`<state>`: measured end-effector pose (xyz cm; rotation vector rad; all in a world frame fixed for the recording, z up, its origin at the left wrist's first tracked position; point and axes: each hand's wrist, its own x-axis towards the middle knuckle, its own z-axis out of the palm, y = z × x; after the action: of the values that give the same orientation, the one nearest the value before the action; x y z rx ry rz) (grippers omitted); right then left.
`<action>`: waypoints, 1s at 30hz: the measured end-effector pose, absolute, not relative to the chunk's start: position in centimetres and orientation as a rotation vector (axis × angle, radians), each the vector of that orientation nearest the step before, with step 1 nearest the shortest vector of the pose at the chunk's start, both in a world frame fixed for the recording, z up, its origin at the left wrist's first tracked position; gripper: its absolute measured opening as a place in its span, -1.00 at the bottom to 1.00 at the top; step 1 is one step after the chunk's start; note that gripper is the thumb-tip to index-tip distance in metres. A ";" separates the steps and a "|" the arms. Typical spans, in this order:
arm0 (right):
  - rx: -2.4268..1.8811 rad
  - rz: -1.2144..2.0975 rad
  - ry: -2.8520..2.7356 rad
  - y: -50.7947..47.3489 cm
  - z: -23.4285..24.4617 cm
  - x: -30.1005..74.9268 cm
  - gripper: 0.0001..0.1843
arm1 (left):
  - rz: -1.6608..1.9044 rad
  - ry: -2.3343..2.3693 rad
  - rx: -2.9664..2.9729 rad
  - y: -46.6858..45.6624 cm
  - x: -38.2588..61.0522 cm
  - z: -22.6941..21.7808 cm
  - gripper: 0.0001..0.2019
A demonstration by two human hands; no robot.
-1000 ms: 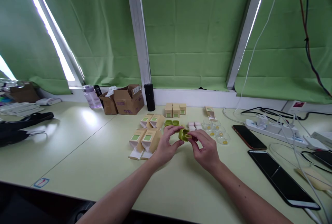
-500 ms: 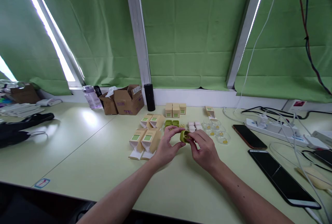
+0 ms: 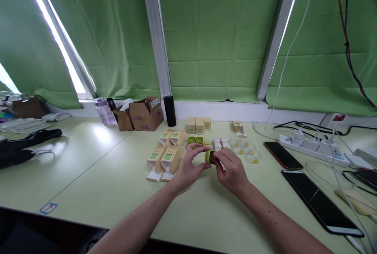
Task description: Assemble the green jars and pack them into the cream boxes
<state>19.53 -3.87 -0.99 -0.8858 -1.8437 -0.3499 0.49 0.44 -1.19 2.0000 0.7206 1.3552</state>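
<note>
My left hand (image 3: 193, 165) grips a small green square cup (image 3: 208, 157) between thumb and fingers, above the table. The cup is tilted, its opening turned toward my right hand (image 3: 232, 169). The fingertips of that hand are closed together and reach into the opening; what they pinch, if anything, is hidden. Just behind the hands, several matching green cups (image 3: 199, 140) stand beside small yellowish pieces (image 3: 207, 144) and pale pink blocks (image 3: 221, 143). To their right lie clear plastic domes (image 3: 253, 156) with yellow spots. Kraft-paper boxes (image 3: 172, 158) with open flaps stand left of my left hand.
More kraft boxes (image 3: 199, 125) stand at the back, near a black cylinder (image 3: 169, 111) and cardboard cartons (image 3: 146, 114). A purple bottle (image 3: 105, 111) is further left. On the right lie two phones (image 3: 321, 201), a power strip (image 3: 313, 148) and loose cables.
My right fingertips have gone a little deeper into the green cup, and the cup has turned slightly. A light piece visible in its opening before is now covered by the fingers.
</note>
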 end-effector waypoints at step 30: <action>-0.824 -0.315 -1.846 -4.3 -0.5 20.3 -0.53 | 1.465 0.755 2.022 0.7 -0.2 -0.5 -0.54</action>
<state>20.35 -4.30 -0.50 -0.8241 -1.8464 -0.3153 -0.16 0.72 -0.54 2.0218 0.7548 1.4653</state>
